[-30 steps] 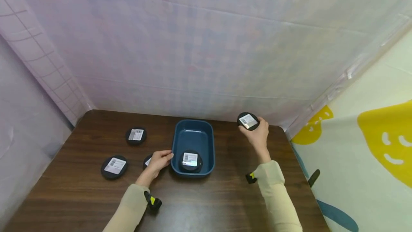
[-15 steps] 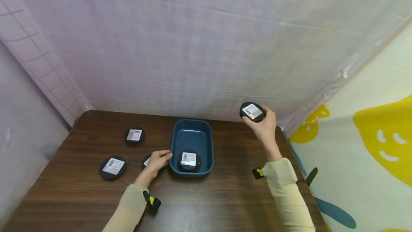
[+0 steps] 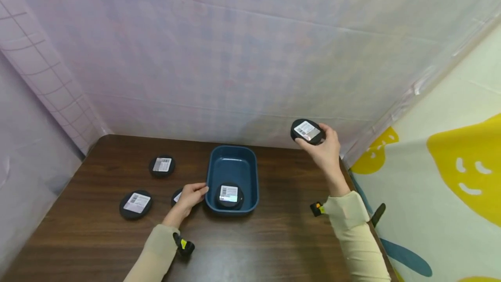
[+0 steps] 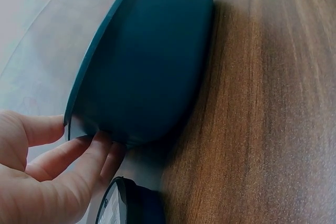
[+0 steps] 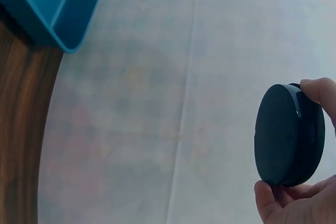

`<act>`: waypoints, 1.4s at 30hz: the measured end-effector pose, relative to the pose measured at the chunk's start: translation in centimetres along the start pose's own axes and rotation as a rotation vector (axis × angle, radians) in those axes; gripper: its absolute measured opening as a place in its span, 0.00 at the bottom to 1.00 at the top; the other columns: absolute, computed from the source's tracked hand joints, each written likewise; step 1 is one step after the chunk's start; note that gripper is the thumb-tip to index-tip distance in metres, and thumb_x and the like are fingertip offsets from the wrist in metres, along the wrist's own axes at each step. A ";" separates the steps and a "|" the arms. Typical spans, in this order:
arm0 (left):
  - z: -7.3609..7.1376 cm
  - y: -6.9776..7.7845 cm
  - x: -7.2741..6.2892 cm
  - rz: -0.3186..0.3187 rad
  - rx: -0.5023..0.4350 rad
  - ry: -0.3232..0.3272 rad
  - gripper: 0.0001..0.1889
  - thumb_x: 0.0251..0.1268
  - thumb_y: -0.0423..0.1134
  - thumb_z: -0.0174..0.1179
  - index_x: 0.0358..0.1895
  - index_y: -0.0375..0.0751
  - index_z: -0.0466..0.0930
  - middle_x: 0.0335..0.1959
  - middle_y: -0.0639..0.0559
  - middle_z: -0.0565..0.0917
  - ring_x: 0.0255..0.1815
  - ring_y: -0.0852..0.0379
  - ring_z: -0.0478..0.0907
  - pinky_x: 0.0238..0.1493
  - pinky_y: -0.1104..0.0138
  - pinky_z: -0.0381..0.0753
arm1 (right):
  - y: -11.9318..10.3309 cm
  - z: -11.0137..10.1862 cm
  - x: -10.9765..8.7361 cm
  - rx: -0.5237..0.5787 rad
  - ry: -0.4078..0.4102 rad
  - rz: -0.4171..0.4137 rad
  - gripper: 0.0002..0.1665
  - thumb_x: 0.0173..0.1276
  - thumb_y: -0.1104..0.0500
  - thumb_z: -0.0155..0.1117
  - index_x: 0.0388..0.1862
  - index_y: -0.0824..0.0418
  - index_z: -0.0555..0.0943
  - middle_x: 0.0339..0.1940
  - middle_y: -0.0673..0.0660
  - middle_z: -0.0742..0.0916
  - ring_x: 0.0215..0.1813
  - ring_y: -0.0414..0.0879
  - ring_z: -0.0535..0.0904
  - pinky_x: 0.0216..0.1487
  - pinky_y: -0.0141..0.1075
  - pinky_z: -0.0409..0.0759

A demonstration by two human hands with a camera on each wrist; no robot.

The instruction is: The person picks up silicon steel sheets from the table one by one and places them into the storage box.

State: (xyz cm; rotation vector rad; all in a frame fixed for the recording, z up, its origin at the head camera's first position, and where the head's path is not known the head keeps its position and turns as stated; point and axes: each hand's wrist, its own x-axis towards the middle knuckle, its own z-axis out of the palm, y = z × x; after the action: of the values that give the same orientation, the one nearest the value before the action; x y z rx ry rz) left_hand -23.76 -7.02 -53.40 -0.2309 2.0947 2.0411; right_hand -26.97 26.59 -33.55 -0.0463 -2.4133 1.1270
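My right hand [image 3: 325, 148] grips a round black puck-like case [image 3: 306, 131] by its edge, thumb on one side and fingers on the other, raised above the back right of the table. A white barcode label faces up on it; its plain dark underside shows in the right wrist view. With thumb and fingers my left hand [image 3: 190, 196] pinches the left rim of a blue rectangular bin [image 4: 142, 56]. Inside the bin, at its near end, lies a similar labelled black case [image 3: 228, 196]. Partly hidden behind my left hand is another black case [image 4: 139, 203] on the table.
Two more labelled black cases, one farther back [image 3: 161, 166] and one nearer [image 3: 135, 204], lie left on the brown wooden table [image 3: 250, 247]. A pale curtain [image 3: 235, 55] hangs behind the table, and a yellow-printed sheet [image 3: 450, 177] hangs at its right.
My right hand has moved up and slightly right with the black case, away from the table. My left hand has stayed on the bin's rim, and the bin has not moved.
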 end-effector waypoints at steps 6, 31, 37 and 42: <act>0.0 -0.1 0.1 -0.012 -0.003 0.006 0.19 0.67 0.28 0.51 0.57 0.15 0.68 0.56 0.24 0.72 0.47 0.52 0.76 0.54 0.56 0.76 | -1.0 -0.5 0.4 0.007 -0.014 0.016 0.46 0.46 0.56 0.78 0.62 0.70 0.68 0.56 0.69 0.74 0.48 0.57 0.72 0.48 0.43 0.74; 0.1 -0.1 0.2 -0.006 -0.003 0.003 0.19 0.67 0.27 0.50 0.57 0.15 0.67 0.56 0.24 0.71 0.48 0.51 0.75 0.55 0.54 0.74 | -3.0 -0.2 0.2 0.103 -0.140 0.010 0.45 0.50 0.57 0.76 0.65 0.68 0.67 0.60 0.66 0.74 0.49 0.57 0.74 0.48 0.42 0.75; 0.2 0.1 0.0 0.011 0.007 0.008 0.19 0.67 0.28 0.49 0.56 0.14 0.67 0.56 0.22 0.71 0.50 0.48 0.74 0.56 0.50 0.73 | -4.0 0.4 -0.1 0.143 -0.165 -0.011 0.46 0.48 0.57 0.77 0.65 0.67 0.67 0.57 0.66 0.76 0.47 0.57 0.76 0.45 0.39 0.76; 0.1 0.2 0.0 0.011 0.008 0.012 0.19 0.67 0.28 0.49 0.56 0.14 0.67 0.56 0.23 0.71 0.50 0.47 0.74 0.56 0.50 0.72 | -4.7 1.1 -0.3 0.169 -0.184 -0.024 0.46 0.48 0.57 0.77 0.65 0.65 0.67 0.57 0.64 0.76 0.47 0.56 0.75 0.43 0.36 0.76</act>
State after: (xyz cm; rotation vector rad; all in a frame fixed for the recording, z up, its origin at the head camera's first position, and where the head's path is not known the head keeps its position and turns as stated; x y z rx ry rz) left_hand -23.80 -6.87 -53.17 -0.2312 2.1159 2.0418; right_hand -26.42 22.59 -30.80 0.1467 -2.4582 1.3736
